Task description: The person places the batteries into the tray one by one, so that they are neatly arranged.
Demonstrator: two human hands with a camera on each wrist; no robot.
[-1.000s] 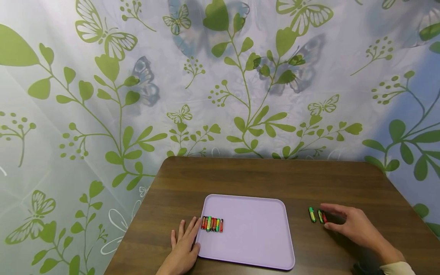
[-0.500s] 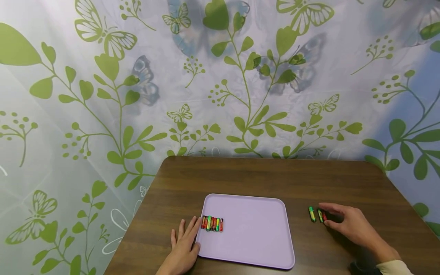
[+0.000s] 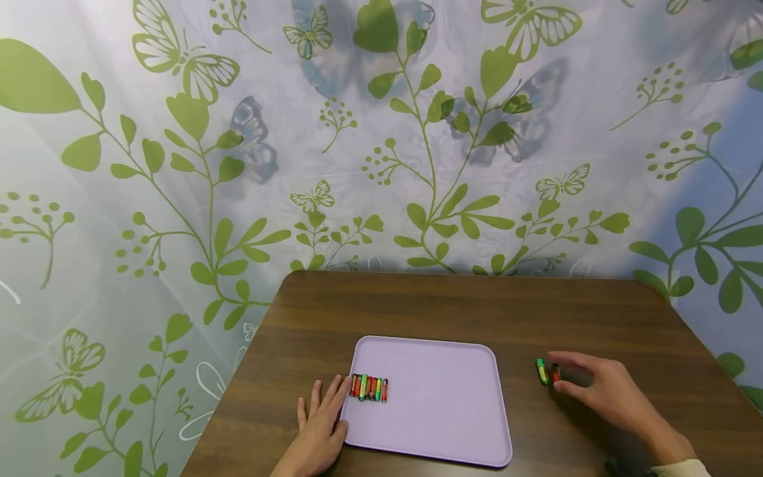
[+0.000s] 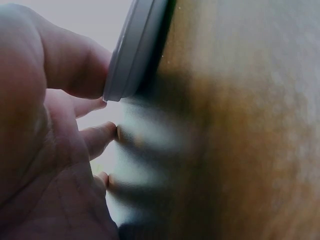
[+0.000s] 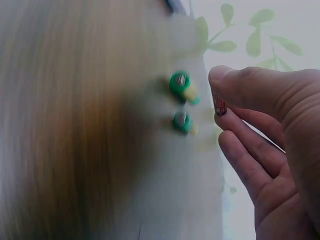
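Note:
My right hand (image 3: 608, 391) pinches a red and black battery (image 5: 220, 104) between thumb and fingers, just above the table right of the tray. In the head view the held battery (image 3: 556, 373) hides most of what lies behind it. A green battery (image 3: 542, 371) lies on the table to its left; the right wrist view shows two green batteries (image 5: 181, 82) there, blurred. My left hand (image 3: 318, 427) rests with straight fingers on the table at the lilac tray's left edge, the thumb touching the tray rim (image 4: 132, 50). Several red and green batteries (image 3: 369, 389) lie side by side on the tray.
The lilac tray (image 3: 441, 424) lies at the middle front of a brown wooden table (image 3: 465, 305) with rounded far corners. Behind the table hangs a curtain (image 3: 334, 152) printed with green leaves and butterflies.
My right hand has picked up the red battery from beside the green one and shifted slightly left with it. The left hand and the row on the tray stay put.

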